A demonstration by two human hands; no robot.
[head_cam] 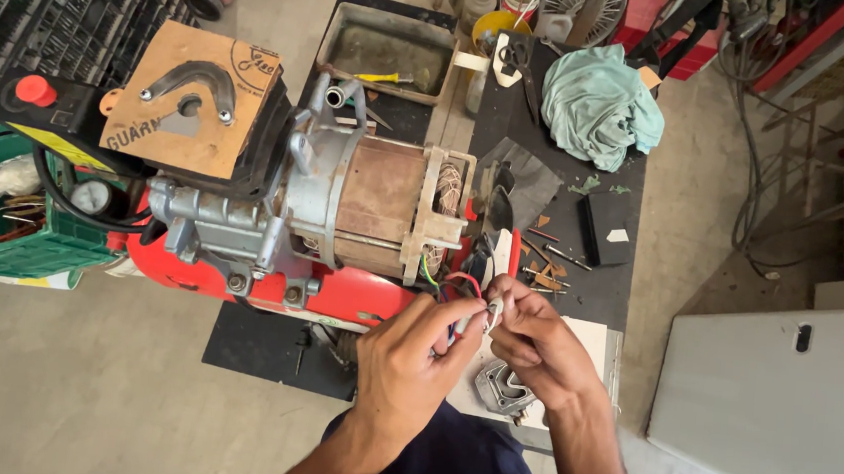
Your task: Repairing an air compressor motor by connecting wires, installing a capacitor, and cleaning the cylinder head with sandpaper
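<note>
The wires point(458, 292) hang loose from the open end of the motor point(374, 203), unjoined, just off the counter point(599, 281). The left hand point(412, 362) and right hand point(534, 341) meet below them, both grips pinched on wire ends and a pale sleeve point(492, 315). The motor's end cover is off; connecting looks barely begun.

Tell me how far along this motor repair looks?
Done: the motor sits with its end cover off, its copper windings bared. In hand: the left hand and right hand pinch the coloured wires coming from it, at their ends. Left: a grey metal cover lies loose below the hands, tools scattered on the black bench.
</note>
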